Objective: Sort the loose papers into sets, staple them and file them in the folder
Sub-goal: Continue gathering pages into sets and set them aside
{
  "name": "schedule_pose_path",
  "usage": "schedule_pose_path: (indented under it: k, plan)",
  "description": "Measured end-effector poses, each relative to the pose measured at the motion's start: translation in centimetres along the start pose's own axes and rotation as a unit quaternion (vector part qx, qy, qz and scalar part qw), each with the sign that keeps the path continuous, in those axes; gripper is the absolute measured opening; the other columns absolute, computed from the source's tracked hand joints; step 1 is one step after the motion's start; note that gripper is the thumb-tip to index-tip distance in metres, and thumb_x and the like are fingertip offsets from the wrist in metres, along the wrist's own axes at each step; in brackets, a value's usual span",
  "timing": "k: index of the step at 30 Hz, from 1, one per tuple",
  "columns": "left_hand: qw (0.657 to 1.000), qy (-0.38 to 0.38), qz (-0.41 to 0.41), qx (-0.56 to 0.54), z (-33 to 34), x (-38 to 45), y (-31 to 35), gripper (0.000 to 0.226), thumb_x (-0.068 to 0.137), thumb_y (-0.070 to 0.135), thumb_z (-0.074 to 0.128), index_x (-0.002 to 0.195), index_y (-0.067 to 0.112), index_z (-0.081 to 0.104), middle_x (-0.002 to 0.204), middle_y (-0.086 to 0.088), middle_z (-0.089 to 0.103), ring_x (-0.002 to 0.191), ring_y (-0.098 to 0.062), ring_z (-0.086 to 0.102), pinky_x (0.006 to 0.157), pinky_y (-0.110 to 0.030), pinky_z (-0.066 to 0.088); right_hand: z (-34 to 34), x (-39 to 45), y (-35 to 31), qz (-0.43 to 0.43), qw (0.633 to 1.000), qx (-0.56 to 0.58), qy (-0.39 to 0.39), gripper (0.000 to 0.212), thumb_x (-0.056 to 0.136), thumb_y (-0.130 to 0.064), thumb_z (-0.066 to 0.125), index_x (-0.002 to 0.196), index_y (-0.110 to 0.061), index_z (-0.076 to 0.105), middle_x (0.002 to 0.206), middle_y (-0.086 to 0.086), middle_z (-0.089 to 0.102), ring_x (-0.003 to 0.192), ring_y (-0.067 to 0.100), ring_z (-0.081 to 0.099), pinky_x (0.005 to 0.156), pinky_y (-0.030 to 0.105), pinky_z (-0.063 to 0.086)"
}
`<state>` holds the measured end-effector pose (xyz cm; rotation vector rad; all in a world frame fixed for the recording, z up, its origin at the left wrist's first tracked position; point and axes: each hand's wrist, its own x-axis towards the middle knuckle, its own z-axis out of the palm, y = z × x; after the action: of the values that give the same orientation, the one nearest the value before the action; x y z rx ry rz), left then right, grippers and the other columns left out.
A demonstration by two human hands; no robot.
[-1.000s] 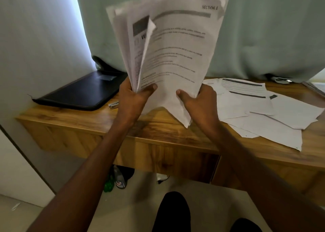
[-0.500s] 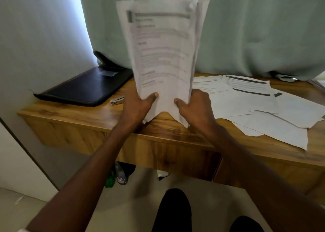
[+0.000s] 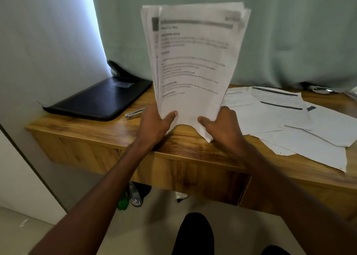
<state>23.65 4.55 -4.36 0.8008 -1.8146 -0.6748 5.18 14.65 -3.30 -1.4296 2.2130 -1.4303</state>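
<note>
Sorting step: sheaf up in both hands, nothing stapled yet

Nearest me, both forearms reach out over the front edge of the desk [image 3: 96,134]. My left hand [image 3: 154,125] pinches the lower left corner of the sheaf of papers [image 3: 195,61], thumb on the front sheet, fingers hidden behind. My right hand [image 3: 220,127] pinches the lower right corner the same way, thumb on the front. The sheaf stands upright between them, its bottom edge just above the desk top, sheets fanned unevenly along the left side. Print is too blurred to read.

My read: I am in the sorting stage, checking the top sheet. Next move calls for peeling one sheet off and deciding which set it joins, so one hand must take the whole sheaf alone.

Just beyond my left hand lies the stapler [image 3: 134,114], untouched. To the right, loose sheets [image 3: 289,123] lie spread and overlapping on the desk, near my right hand but apart from it. Further left and back, the black folder [image 3: 104,98] lies closed against the wall. A pale curtain [image 3: 289,32] hangs behind everything
</note>
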Motion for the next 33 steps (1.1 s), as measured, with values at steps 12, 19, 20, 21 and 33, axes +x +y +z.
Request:
schedule_pose_path:
  k: [12,19,20,21,33]
  plan:
    - [0.994,-0.018,0.022,0.103,0.2,-0.1,-0.6,0.051,0.094,0.03,0.075,0.136,0.004,0.063,0.128,-0.013,0.07,0.114,-0.026,0.068,0.083,-0.029,0.056,0.5,-0.1,-0.1,0.006,0.999,-0.036,-0.026,0.049,0.087,-0.03,0.081,0.125,-0.005,0.065,0.124,0.011,0.071,0.108,0.029,0.07,0.078,0.028,0.054]
    - [0.988,-0.069,-0.008,0.137,0.1,0.3,-1.4,0.057,0.096,0.032,0.072,0.143,0.005,0.056,0.136,-0.012,0.066,0.121,-0.029,0.065,0.084,-0.029,0.051,0.4,0.3,0.4,0.04,0.995,-0.053,-0.072,0.052,0.082,-0.027,0.083,0.124,-0.008,0.061,0.122,0.009,0.069,0.096,0.023,0.064,0.072,0.026,0.048]
    - [0.989,-0.076,-0.011,0.124,0.0,0.3,-1.3,0.057,0.096,0.032,0.072,0.144,0.006,0.055,0.137,-0.011,0.066,0.121,-0.028,0.064,0.084,-0.028,0.051,0.4,0.4,0.4,0.039,0.995,-0.042,-0.075,0.053,0.082,-0.028,0.084,0.126,-0.01,0.061,0.122,0.007,0.068,0.097,0.022,0.064,0.07,0.022,0.048]
    - [0.99,-0.088,-0.015,0.105,-0.2,0.5,-1.3,0.058,0.096,0.031,0.073,0.145,0.008,0.055,0.137,-0.009,0.065,0.122,-0.026,0.063,0.086,-0.028,0.051,0.3,0.4,0.5,0.037,0.996,-0.023,-0.078,0.054,0.082,-0.03,0.084,0.127,-0.013,0.06,0.12,0.003,0.068,0.095,0.018,0.065,0.064,0.017,0.046]
    - [0.916,-0.343,-0.14,-0.156,-2.4,5.0,-0.4,0.045,0.085,0.052,0.079,0.128,0.047,0.064,0.126,0.012,0.073,0.114,-0.013,0.071,0.09,-0.032,0.061,-6.2,6.3,0.6,0.083,0.945,0.29,-0.123,0.039,0.093,-0.007,0.071,0.132,-0.015,0.065,0.122,0.001,0.074,0.108,0.025,0.072,0.092,0.043,0.058]
